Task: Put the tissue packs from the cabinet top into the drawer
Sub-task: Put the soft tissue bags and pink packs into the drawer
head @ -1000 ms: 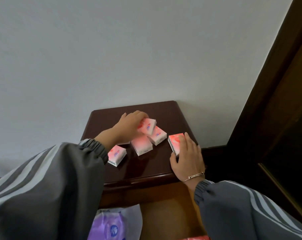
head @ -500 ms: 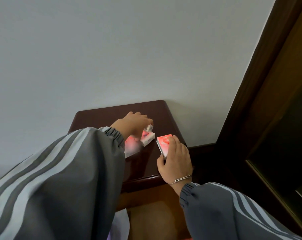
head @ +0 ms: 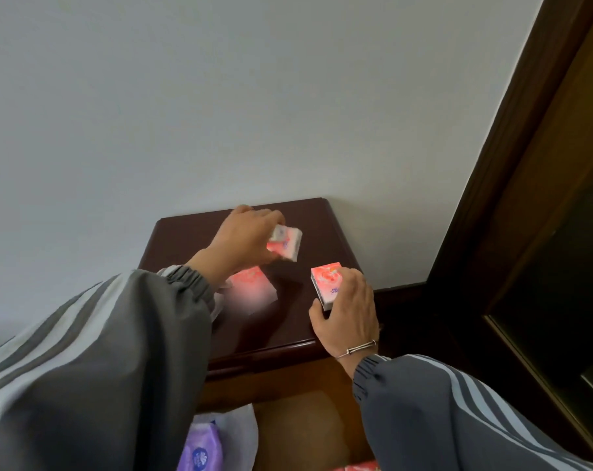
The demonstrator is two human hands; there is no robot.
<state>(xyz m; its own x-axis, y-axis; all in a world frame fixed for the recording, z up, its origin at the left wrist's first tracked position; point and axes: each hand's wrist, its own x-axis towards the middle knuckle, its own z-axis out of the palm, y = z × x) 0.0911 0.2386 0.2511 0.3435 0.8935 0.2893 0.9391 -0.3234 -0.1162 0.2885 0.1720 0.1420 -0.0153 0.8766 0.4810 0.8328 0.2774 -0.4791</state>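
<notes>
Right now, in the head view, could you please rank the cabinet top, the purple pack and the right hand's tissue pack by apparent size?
1. Cabinet top: largest by far.
2. Purple pack and the right hand's tissue pack: look similar; the purple one is nearer and partly hidden, so I won't rank them.

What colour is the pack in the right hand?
Pink-red tissue pack, white sides with blue print; head view.

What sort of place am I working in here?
Probably a room in a home, perhaps a bedroom corner: a dark brown wooden cabinet stands against a plain white wall, beside a dark wooden door frame, its open drawer holding a purple soft pack.
</notes>
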